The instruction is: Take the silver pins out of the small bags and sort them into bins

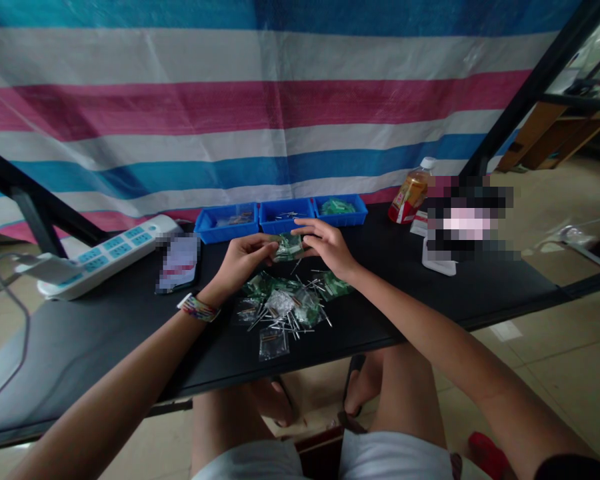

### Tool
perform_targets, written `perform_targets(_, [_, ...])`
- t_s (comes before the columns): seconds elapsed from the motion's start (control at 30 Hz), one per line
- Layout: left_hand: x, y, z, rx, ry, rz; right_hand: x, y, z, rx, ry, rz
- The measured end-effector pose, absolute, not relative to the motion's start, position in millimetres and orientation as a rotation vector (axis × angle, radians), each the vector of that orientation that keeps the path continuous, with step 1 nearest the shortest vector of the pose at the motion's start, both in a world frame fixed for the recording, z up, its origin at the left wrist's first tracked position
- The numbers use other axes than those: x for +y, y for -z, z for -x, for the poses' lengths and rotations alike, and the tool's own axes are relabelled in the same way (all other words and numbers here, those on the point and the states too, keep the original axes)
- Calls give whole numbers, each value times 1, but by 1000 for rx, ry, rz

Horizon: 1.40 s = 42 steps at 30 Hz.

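Observation:
My left hand [243,261] and my right hand [327,245] meet over a black table [105,327], both gripping a small clear plastic bag with green parts [287,247]. The left hand pinches its left edge; the right hand's fingers rest on its top and right side. Just below my hands lies a heap of small clear bags and thin metal pins [285,307], some bags holding green parts. A woven band sits on my left wrist.
Three blue trays [227,223] [286,215] [340,208] line the table's far edge. A white power strip [105,255] lies far left, a drink bottle [410,193] at the far right, a white stand [439,263] near it. A striped tarp hangs behind.

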<state>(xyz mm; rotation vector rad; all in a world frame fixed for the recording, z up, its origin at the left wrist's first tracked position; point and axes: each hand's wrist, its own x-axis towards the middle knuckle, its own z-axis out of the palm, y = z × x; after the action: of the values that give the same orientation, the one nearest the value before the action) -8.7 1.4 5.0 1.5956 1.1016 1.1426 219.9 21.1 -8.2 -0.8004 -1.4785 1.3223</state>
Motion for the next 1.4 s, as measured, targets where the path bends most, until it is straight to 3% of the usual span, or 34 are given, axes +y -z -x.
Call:
perform_targets(0.17, [0, -5, 6, 1146, -1166, -1637, 19, 12, -218, -1420, -1530, 729])
perform_targets(0.33, [1, 0, 6, 1101, -1115, -1636, 36, 20, -223, -1380, -1444, 783])
perform_targets(0.43, [2, 3, 9, 1151, -1066, -1739, 57, 16, -243, -1331, -1109, 856])
perform_targets(0.6, [2, 6, 10, 1116, -898, -2070, 80, 7, -289, -1565, -233, 1158])
perform_targets(0.83, [2, 7, 12, 1105, -844, -2145, 82, 27, -288, -1957, 103, 1353])
perform_targets(1.0, [-1, 7, 7, 1030, -774, -2314, 67, 13, -277, -1924, 87, 1244])
perform_targets(1.2, [1, 14, 6, 1116, -784, -2366, 39, 12, -247, -2317, -539, 824])
perform_targets(1.4, [0, 15, 6, 1132, -799, -2374, 35, 23, -238, -2369, -522, 878])
